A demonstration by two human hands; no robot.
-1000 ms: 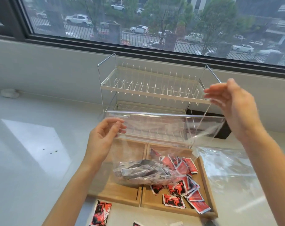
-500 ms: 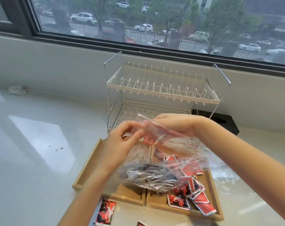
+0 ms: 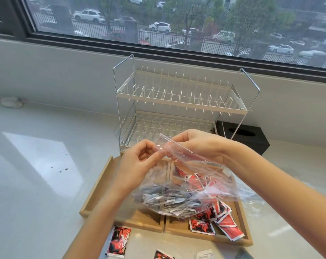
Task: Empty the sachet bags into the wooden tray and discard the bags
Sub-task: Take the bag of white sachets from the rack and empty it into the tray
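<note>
White countertop point(image 3: 37, 184) spreads across the left, with a small pale lump point(image 3: 10, 102) lying against the wall at its far edge. Nearer the middle, the wooden tray point(image 3: 95, 191) sits on the counter, its left compartment showing bare wood along the rim. The left hand point(image 3: 137, 161) is raised above that compartment, fingers curled, pinching the top edge of a clear plastic bag point(image 3: 179, 186). The bag sags over the tray's centre divider, its bottom heavy with grey-and-white sachets point(image 3: 167, 202) that cover part of both compartments. Behind the hands stands a two-tier white wire dish rack point(image 3: 177, 94), close behind the tray. The right hand point(image 3: 201, 146) grips the same bag edge just beside the left, fingers folded round the plastic strip. Red sachets point(image 3: 225, 219) lie heaped in the tray's right compartment, partly under the bag. Loose red sachets point(image 3: 119, 240) lie on the counter in front of the tray. A black tissue box point(image 3: 251, 139) sits right of the rack, and another clear bag point(image 3: 255, 204) lies flat beside the tray's right side.
</note>
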